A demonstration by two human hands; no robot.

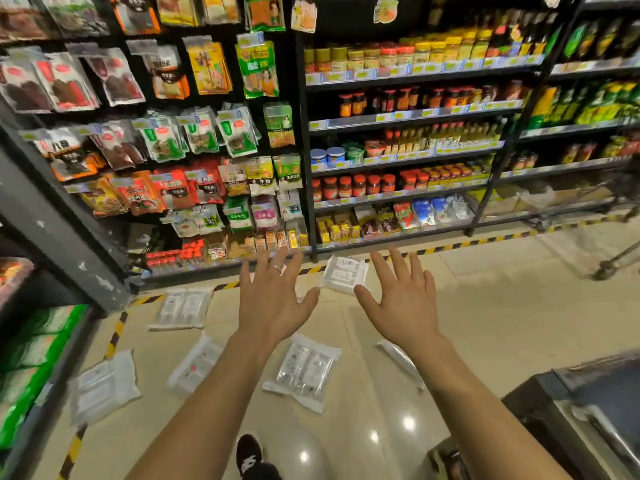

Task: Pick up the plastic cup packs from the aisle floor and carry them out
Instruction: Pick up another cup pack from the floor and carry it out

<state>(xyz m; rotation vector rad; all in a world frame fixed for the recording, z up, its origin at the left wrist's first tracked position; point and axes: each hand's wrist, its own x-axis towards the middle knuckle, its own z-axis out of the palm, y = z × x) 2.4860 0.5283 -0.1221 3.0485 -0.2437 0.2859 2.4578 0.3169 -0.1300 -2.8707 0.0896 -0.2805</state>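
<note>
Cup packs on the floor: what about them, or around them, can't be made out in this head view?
All in the head view:
- Print on the centre pack: too small and blurred to read.
- Thin pack: mostly hidden under the right forearm.
- Pale sliver: behind the left hand, pack or not unclear.
- Trolley: cut off by the right edge.
- Shoe: cut off by the bottom edge.

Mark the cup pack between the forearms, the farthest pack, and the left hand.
Cup pack between the forearms (303, 370): head view, wrapper's middle.
Farthest pack (344, 271): head view, its middle.
Left hand (273, 306): head view, its back.
</note>
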